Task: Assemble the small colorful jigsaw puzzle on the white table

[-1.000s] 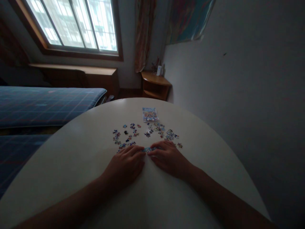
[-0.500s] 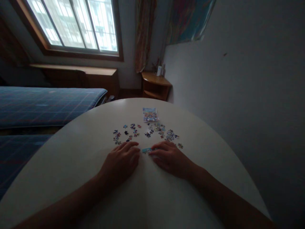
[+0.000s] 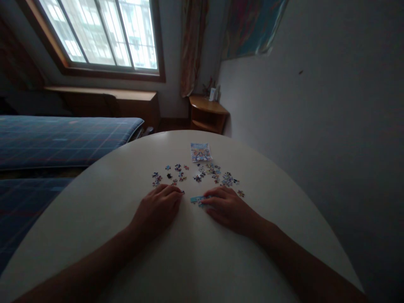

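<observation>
My left hand (image 3: 160, 206) is closed in a pinch, with a small dark puzzle piece (image 3: 182, 192) showing at its fingertips. Just to the right lies a short strip of joined puzzle pieces (image 3: 195, 200), light blue along its far edge. The fingers of my right hand (image 3: 222, 206) grip the strip's right end and hide part of it. Beyond my hands are loose puzzle pieces, with a left group (image 3: 178, 172) and a right group (image 3: 227, 179). A single loose piece (image 3: 240, 193) rests beside my right hand.
A colourful printed picture sheet (image 3: 201, 152) lies behind the pieces on the round white table (image 3: 189, 269). A bed with a plaid mattress (image 3: 63, 141) stands to the left, a wooden corner shelf (image 3: 208, 105) past the far edge. The wall (image 3: 315, 126) runs along the right.
My left hand has drawn slightly back and left from the strip and now pinches a dark piece. My right hand stays on the strip. The view has shifted slightly.
</observation>
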The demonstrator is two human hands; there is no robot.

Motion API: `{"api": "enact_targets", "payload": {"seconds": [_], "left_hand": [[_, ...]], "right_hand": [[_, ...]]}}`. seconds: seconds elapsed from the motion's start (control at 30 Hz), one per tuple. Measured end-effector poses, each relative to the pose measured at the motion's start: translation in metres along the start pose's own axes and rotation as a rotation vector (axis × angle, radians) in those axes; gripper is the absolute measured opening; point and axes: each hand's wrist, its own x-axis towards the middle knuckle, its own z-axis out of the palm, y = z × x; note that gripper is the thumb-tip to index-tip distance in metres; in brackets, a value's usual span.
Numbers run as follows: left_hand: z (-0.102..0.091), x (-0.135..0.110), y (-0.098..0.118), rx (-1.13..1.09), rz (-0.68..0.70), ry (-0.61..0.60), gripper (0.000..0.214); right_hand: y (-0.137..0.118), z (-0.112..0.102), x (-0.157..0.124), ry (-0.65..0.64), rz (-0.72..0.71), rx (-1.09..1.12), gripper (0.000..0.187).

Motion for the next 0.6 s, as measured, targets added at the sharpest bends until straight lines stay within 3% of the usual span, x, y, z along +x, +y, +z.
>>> {"api": "enact_targets", "payload": {"seconds": [0.43,0.6], "left_hand": [[-0.005,0.003,-0.006,-0.021,-0.016,-0.032,0.017],[-0.018,0.004,-0.021,0.065,-0.219,-0.030,0.017]], "right_hand": [[0.003,0.000,-0.002,0.001,-0.005,0.007,0.024],[0.003,-0.001,-0.001,-0.001,-0.012,0.028,0.024]]}}
